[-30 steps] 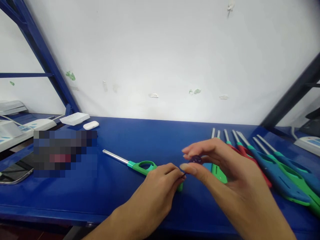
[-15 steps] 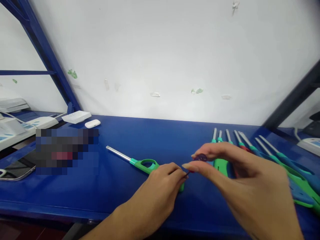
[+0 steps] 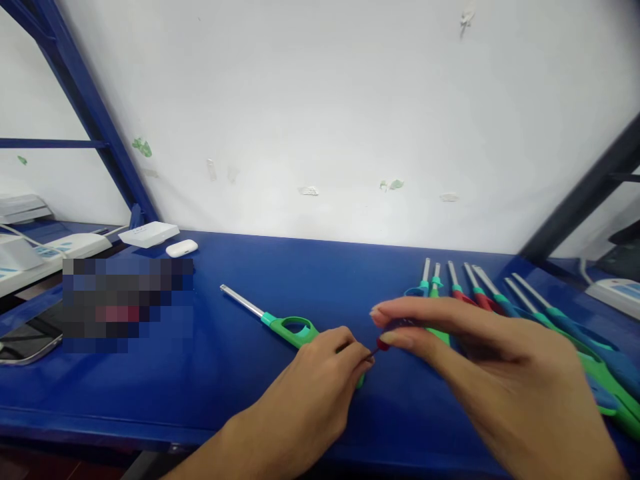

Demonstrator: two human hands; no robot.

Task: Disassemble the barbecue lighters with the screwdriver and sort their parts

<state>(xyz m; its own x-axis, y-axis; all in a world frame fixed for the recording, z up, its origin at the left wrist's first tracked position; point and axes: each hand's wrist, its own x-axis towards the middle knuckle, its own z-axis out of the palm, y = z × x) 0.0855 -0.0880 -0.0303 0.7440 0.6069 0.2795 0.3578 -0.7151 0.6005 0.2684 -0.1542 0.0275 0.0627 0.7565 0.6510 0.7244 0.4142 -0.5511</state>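
A green lighter (image 3: 289, 335) with a long metal tube lies on the blue table, its tube pointing to the far left. My left hand (image 3: 315, 380) is closed over its handle, whose green end shows below the fingers. My right hand (image 3: 505, 373) pinches a small screwdriver (image 3: 383, 344) between thumb and index finger. The screwdriver has a dark, red-ended handle and a thin shaft. That shaft reaches to the fingertips of my left hand, which hide its tip.
Several more long lighters (image 3: 484, 298), green, blue and red, lie in a row at right, partly behind my right hand. At left are a white earbud case (image 3: 182, 249), a white box (image 3: 149, 234), a phone (image 3: 33, 337) and a blurred-out patch. Blue frame posts (image 3: 95, 110) flank the table.
The fingers of my right hand have shifted slightly on the screwdriver's handle, and more of its red end shows. My left hand stays on the lighter. The view has moved a little.
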